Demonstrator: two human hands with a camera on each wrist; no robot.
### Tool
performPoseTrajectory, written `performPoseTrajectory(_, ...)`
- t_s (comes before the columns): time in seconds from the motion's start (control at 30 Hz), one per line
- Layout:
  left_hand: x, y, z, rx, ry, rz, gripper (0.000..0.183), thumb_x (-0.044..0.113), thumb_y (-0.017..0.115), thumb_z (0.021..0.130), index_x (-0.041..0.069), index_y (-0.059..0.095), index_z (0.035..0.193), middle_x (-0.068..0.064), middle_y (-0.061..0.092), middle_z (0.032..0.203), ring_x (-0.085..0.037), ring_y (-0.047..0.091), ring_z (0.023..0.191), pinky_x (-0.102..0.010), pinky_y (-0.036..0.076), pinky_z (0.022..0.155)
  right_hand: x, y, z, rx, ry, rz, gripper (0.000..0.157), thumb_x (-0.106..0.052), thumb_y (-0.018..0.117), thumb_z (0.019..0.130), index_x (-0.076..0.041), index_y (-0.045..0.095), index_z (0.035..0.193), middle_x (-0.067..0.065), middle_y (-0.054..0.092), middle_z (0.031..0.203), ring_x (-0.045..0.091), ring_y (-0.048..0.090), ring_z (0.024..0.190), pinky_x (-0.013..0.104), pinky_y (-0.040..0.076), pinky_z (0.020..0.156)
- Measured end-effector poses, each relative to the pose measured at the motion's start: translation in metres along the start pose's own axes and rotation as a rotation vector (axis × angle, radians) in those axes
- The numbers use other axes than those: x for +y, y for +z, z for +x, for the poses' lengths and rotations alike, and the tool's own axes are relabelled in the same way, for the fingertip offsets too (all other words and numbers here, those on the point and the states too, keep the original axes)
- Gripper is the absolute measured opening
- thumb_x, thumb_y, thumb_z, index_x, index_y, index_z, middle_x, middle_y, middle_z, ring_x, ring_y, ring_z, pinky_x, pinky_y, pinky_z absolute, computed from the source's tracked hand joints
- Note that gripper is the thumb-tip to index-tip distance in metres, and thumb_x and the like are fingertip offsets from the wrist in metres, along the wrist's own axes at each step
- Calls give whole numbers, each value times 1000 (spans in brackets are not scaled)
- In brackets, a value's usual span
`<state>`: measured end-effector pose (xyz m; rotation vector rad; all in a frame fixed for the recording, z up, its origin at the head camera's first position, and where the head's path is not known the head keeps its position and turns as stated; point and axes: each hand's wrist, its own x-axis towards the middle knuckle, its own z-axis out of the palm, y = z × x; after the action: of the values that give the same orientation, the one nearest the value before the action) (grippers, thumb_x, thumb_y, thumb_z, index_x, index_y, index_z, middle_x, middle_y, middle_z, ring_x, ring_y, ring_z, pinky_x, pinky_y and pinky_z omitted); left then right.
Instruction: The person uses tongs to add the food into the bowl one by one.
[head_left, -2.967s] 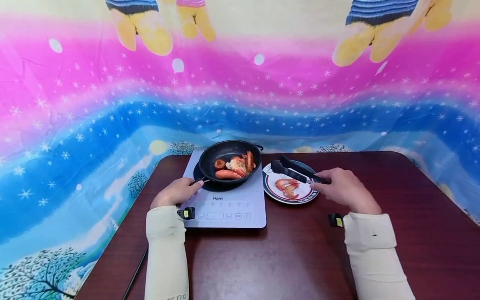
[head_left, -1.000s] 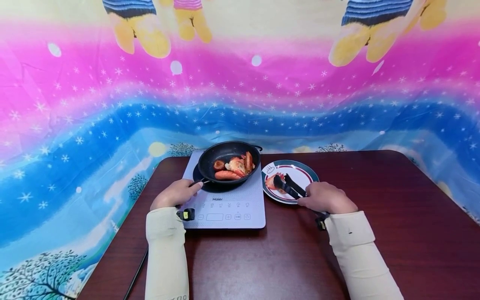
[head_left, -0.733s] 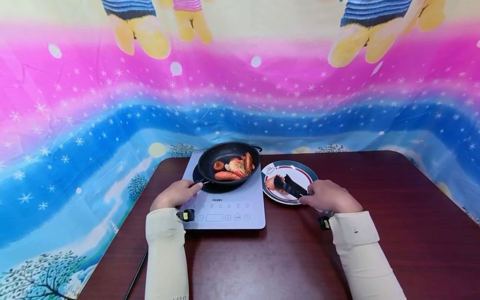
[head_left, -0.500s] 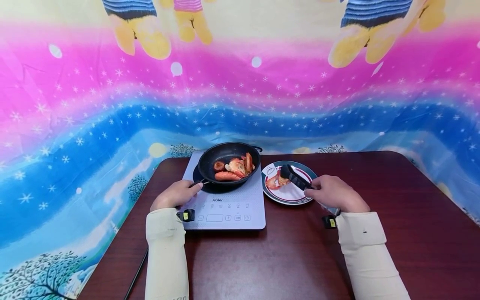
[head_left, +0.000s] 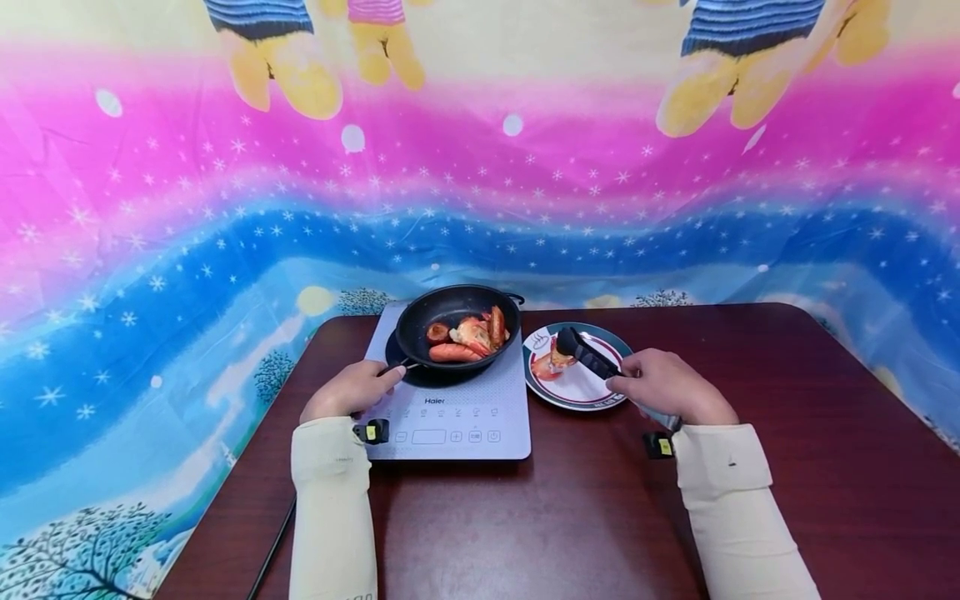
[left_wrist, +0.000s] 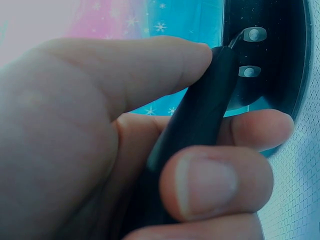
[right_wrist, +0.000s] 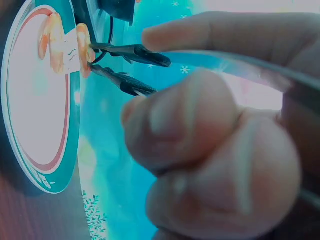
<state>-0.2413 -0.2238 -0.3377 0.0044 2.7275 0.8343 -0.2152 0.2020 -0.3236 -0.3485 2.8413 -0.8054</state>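
My left hand (head_left: 352, 390) grips the black handle (left_wrist: 200, 110) of a frying pan (head_left: 420, 310), its fingers wrapped round it. The pan, tilted, sits over an induction cooker and holds a sausage (head_left: 453, 352), more browned sausage pieces and reddish shrimp-like food. My right hand (head_left: 671, 385) holds black-tipped tongs (head_left: 595, 360) above a plate (head_left: 611, 392). In the right wrist view the tongs' tips pinch one cooked shrimp (right_wrist: 84, 50), raised off the plate. A second shrimp (right_wrist: 55, 45) lies on the plate.
The white induction cooker (head_left: 450, 425) stands on a dark brown table (head_left: 480, 533), with the plate to its right. A black cord (head_left: 273, 542) runs along the left side. A printed cloth (head_left: 480, 208) hangs behind the table.
My right hand lowered the tongs to the shrimp on the plate, closed them on one and lifted it slightly. The left hand kept its hold on the pan handle.
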Motion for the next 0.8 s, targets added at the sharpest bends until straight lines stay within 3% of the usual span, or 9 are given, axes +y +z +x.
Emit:
performPoseTrajectory(0.27,0,0,1,1,4,6,45,44,43,101,4,63,103,-5,47,67,-18,42,50,-33,42,52,12,7,9,-31,56,53,27,-30,60,94,-8,67,80,6,61,70,20,55,70,33,47,62)
performPoseTrajectory(0.43,0,-1,0,-1,11,9,45,44,43,101,4,63,104,-6,47,67,-18,43,50,-33,42,53,12,4,7,-30,96,167,30,-33,60,95,-5,65,88,8,57,62,20,53,55,36,47,55)
performPoseTrajectory(0.6,-1,-1,1,2,21,16,45,45,43,101,4,63,104,-6,47,68,-18,43,50,-33,42,53,0,2,6,44,82,256,34,-38,60,94,-5,58,86,9,52,59,21,49,48,38,46,49)
performPoseTrajectory(0.8,-1,0,1,-1,14,3,44,44,44,101,4,62,104,-6,48,68,-18,43,50,-33,42,52,-23,20,15,171,-28,194,28,-34,60,94,-10,61,80,7,52,64,21,52,55,35,44,54)
